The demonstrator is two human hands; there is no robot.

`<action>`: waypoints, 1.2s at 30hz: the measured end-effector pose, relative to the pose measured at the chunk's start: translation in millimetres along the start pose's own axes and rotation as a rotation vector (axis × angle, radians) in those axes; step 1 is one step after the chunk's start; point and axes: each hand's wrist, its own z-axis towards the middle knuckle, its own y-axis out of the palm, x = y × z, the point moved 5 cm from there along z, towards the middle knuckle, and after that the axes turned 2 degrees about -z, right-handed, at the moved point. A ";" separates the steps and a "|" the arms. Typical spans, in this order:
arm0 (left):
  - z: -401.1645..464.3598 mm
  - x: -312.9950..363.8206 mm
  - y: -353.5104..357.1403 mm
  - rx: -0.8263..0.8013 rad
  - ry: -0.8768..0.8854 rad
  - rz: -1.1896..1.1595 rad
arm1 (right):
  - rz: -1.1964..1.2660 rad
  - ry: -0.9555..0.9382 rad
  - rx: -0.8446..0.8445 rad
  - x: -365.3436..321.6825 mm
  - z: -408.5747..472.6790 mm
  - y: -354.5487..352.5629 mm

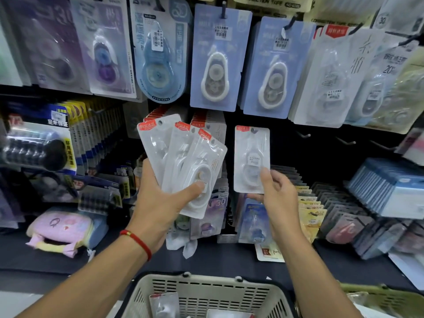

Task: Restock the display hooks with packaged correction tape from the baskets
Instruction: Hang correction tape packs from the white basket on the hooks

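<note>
My left hand (158,203) grips a fan of three white correction tape packs (183,161) with red top labels, thumb pressed across the front one. My right hand (278,198) pinches a single matching pack (251,157) by its lower edge and holds it upright against the dark pegboard, its hang hole at the top. Bare hooks (305,134) stick out of the board just right of that pack. A row of the same white packs (206,121) hangs behind the fan. The beige basket (206,292) sits below my arms with another pack (164,305) inside.
Blue and purple correction tape packs (213,58) hang on the upper row. Racks of small packets (321,203) fill the lower right, a blue box stack (390,187) beside them. A pink pouch (62,230) lies on the dark shelf at left. A second, greenish basket (385,297) shows at bottom right.
</note>
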 end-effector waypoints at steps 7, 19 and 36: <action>-4.4 -6.4 9.9 -0.044 -0.035 0.000 | -0.021 0.157 -0.233 23.8 -18.4 11.5; -10.8 -12.0 25.7 -0.136 -0.118 -0.080 | 0.155 -0.031 -0.308 -4.4 -56.2 31.7; -4.6 -13.4 13.1 -0.041 -0.094 0.043 | 0.177 -0.138 -0.084 -15.2 -20.7 -0.1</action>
